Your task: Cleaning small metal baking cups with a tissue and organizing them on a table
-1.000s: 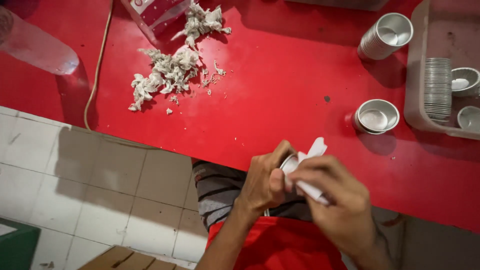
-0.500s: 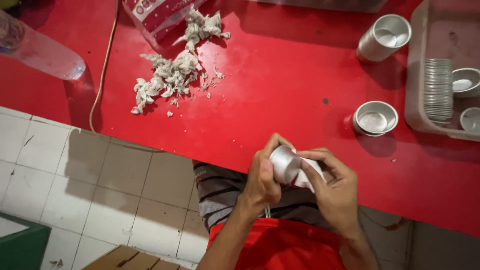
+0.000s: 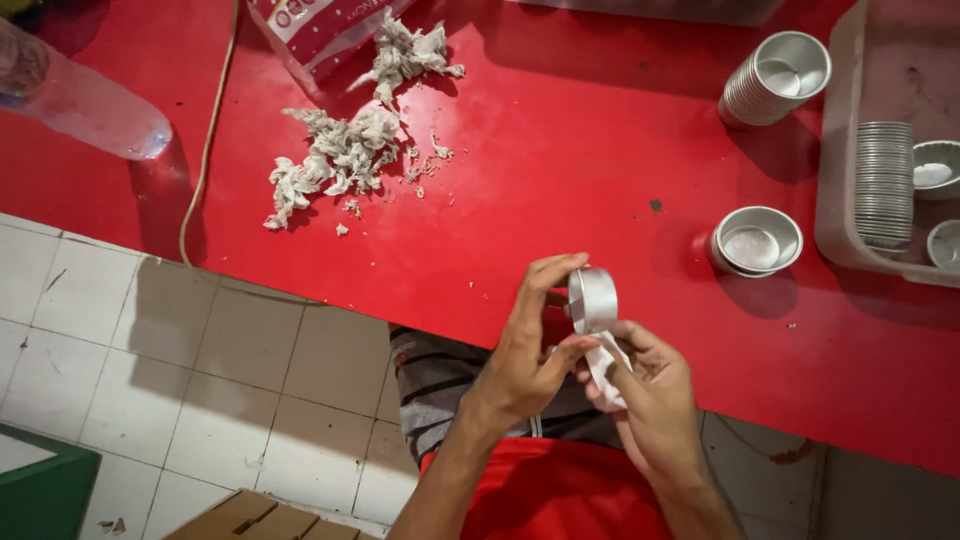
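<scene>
cup: small round metal cup point(image 3: 593, 298), on its side, held in the air over the near edge of the worktop, just above the person's lap
left hand: left hand point(image 3: 525, 350), fingers point(image 3: 548, 272) curled over the cup's far rim, thumb pressing from the near side; gripping the cup
right hand: right hand point(image 3: 650, 385), fingers closed around a white cloth point(image 3: 604, 362) that touches the cup's underside
worktop: red worktop point(image 3: 560, 150), dusty in spots, one dark speck near the middle
nearest neighbour: short stack of metal cups point(image 3: 756, 241) standing upright, right of the hands, a little farther out
far right: taller stack of cups point(image 3: 776, 77) lying tilted on the worktop
tray: grey plastic tray point(image 3: 838, 190) at the right edge, holding a long stack of cups point(image 3: 884, 183) and loose cups point(image 3: 934, 168)
far left of centre: heap of used grey-white wipes point(image 3: 345, 150), red-and-white packet point(image 3: 320, 30) just beyond it
far left: clear plastic bottle point(image 3: 75, 95) on its side, pale cord point(image 3: 208, 140) running toward the near edge
below: tiled floor point(image 3: 180, 370), cardboard box point(image 3: 260, 515) at the near edge
</scene>
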